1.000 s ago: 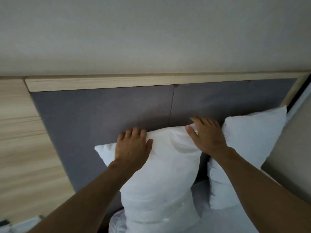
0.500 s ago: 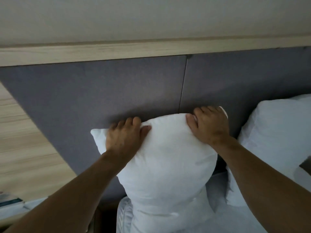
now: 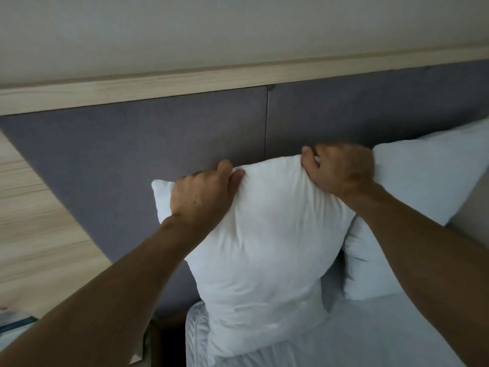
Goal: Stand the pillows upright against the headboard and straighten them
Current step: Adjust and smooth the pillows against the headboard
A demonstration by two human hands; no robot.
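A white pillow stands upright on the bed against the grey padded headboard. My left hand pinches its top edge near the left corner, and my right hand grips the top right corner. Both hands are closed on the fabric. A second white pillow leans upright against the headboard just to the right, partly behind my right arm and touching the first pillow.
A light wooden rail caps the headboard below a pale wall. Wood panelling fills the left side. The white bed sheet lies below the pillows. At the bottom left a bedside surface holds a bluish object.
Both hands went from lying flat on the pillow's top to clenching its top edge. The pillow's top has bunched up between them, and the view has shifted slightly.
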